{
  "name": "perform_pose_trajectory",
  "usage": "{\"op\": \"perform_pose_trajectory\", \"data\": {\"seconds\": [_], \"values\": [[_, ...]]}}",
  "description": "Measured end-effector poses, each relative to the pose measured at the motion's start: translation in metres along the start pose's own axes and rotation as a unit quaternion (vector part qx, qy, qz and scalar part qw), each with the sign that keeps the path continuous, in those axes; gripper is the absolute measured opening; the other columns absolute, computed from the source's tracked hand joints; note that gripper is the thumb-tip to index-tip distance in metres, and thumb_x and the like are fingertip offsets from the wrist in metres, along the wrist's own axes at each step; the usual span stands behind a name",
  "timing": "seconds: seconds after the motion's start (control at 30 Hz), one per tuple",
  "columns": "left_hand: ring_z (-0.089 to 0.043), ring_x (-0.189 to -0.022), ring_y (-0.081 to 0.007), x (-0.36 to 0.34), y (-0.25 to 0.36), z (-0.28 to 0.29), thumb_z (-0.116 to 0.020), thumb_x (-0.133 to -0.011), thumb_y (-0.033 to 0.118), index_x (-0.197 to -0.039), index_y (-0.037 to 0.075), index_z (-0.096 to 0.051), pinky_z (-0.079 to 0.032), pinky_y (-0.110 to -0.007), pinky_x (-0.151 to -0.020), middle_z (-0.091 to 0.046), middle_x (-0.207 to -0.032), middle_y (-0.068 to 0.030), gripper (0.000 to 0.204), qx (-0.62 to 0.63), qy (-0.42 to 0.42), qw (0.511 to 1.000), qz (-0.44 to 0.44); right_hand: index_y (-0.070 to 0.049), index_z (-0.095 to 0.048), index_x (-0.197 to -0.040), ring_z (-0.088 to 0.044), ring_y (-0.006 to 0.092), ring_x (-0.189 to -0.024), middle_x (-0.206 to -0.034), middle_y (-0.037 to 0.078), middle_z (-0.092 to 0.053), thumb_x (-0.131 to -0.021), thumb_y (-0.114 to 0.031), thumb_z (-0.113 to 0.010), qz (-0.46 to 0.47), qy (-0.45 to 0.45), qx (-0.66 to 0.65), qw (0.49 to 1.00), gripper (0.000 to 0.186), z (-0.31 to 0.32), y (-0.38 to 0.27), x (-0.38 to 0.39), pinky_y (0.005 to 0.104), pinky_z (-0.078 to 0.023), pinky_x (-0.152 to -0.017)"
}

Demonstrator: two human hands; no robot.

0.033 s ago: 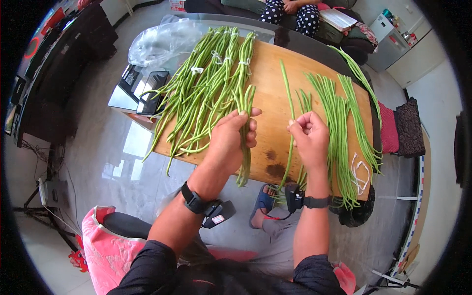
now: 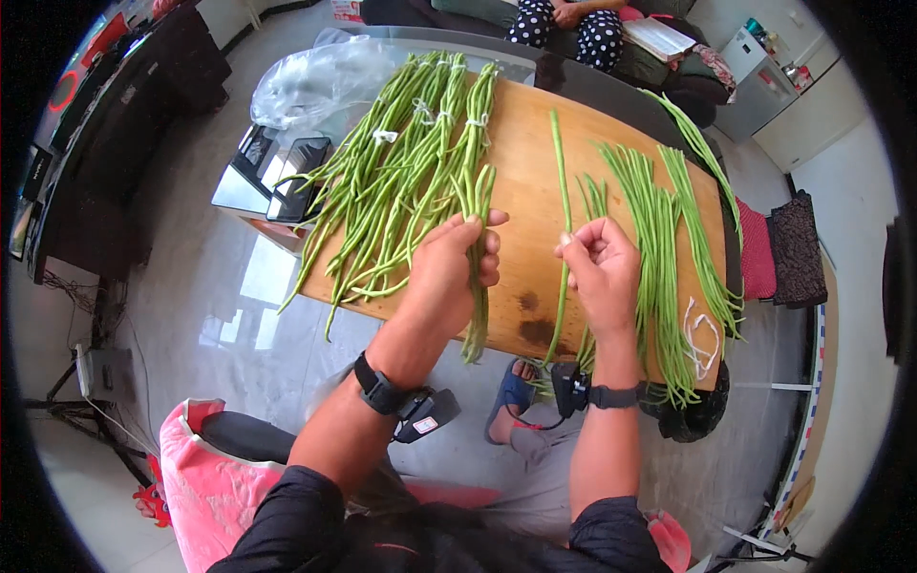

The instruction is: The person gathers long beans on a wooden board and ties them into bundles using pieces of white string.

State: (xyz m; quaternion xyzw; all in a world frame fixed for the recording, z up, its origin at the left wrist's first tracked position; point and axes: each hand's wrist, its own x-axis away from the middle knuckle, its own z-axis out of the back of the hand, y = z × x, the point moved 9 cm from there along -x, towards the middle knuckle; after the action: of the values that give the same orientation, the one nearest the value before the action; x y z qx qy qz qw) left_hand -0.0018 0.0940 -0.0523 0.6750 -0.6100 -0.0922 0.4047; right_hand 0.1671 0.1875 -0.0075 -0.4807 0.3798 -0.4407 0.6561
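Observation:
My left hand [image 2: 445,263] is closed around a small bunch of long green beans [image 2: 475,320], whose ends stick out above and below the fist. My right hand [image 2: 607,272] pinches a single long bean [image 2: 561,177] between thumb and fingertips; it stands up past the hand and trails down toward the table's near edge. Bundles of long beans [image 2: 406,177] tied with white string lie to the left of my left hand. Right of my right hand, loose long beans [image 2: 651,239] lie in rows, with a few shorter ends [image 2: 594,199] just beyond the hand.
The beans lie on a wooden board [image 2: 530,229] on a dark table. White strings [image 2: 700,339] lie at its right. A clear plastic bag [image 2: 320,86] and a black device [image 2: 299,181] are at the left. Another person [image 2: 564,29] sits beyond the table. A black bag [image 2: 694,411] hangs at the near right.
The single bean in my right hand has tilted slightly, its upper end shifting a little to the right and away from me. My left hand looks unmoved.

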Motion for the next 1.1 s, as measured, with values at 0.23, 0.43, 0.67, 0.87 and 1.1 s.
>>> {"op": "perform_pose_trajectory", "data": {"seconds": [0.23,0.43,0.67,0.87,1.1], "values": [[-0.049,-0.069,-0.0122,-0.004,0.0,0.007,-0.044,-0.109,0.032,-0.118,0.001,-0.062,-0.041,-0.028,-0.061,-0.057,-0.083,-0.0009,0.036,0.025,0.061,0.998,-0.011,-0.006,-0.054,-0.087,-0.052,0.0016,-0.064,-0.075,-0.004,-0.059,-0.094,-0.008,-0.07,-0.067,-0.137,-0.164,0.975,0.018,-0.054,-0.016,0.049,0.0198,-0.041,-0.056],[-0.048,-0.069,-0.0122,-0.004,0.002,0.004,-0.041,-0.11,0.039,-0.113,0.004,-0.064,-0.04,-0.028,-0.062,-0.056,-0.082,0.0005,0.042,-0.009,0.062,0.998,-0.028,-0.003,-0.055,-0.086,-0.054,0.0058,-0.066,-0.072,-0.001,-0.06,-0.09,-0.006,-0.072,-0.019,-0.146,-0.081,0.986,0.018,-0.071,-0.008,0.058,0.0268,-0.046,-0.059],[-0.049,-0.07,-0.013,-0.001,0.003,0.0,-0.044,-0.109,0.037,-0.112,0.003,-0.064,-0.043,-0.029,-0.065,-0.056,-0.082,0.0001,0.039,-0.009,0.078,0.996,-0.034,0.0,-0.056,-0.085,-0.059,0.0121,-0.066,-0.071,0.006,-0.063,-0.088,-0.006,-0.073,-0.036,-0.14,-0.049,0.988,0.018,-0.07,-0.006,0.058,0.0327,-0.05,-0.062],[-0.049,-0.069,-0.0133,0.002,0.008,0.0,-0.048,-0.108,0.032,-0.112,0.002,-0.063,-0.043,-0.028,-0.063,-0.056,-0.082,-0.0008,0.033,-0.052,0.055,0.994,-0.076,0.001,-0.057,-0.085,-0.06,0.0129,-0.066,-0.071,0.008,-0.064,-0.088,-0.005,-0.072,-0.039,-0.176,-0.024,0.983,0.017,-0.073,-0.006,0.058,0.0329,-0.05,-0.061],[-0.046,-0.067,-0.0124,-0.003,0.009,0.006,-0.045,-0.109,0.028,-0.109,0.006,-0.058,-0.041,-0.029,-0.063,-0.051,-0.08,0.0013,0.026,0.021,0.032,0.997,-0.062,0.002,-0.063,-0.09,-0.061,0.0118,-0.067,-0.073,0.007,-0.065,-0.087,-0.008,-0.076,-0.036,-0.266,0.048,0.962,0.017,-0.062,0.0,0.05,0.0318,-0.051,-0.062]]}}
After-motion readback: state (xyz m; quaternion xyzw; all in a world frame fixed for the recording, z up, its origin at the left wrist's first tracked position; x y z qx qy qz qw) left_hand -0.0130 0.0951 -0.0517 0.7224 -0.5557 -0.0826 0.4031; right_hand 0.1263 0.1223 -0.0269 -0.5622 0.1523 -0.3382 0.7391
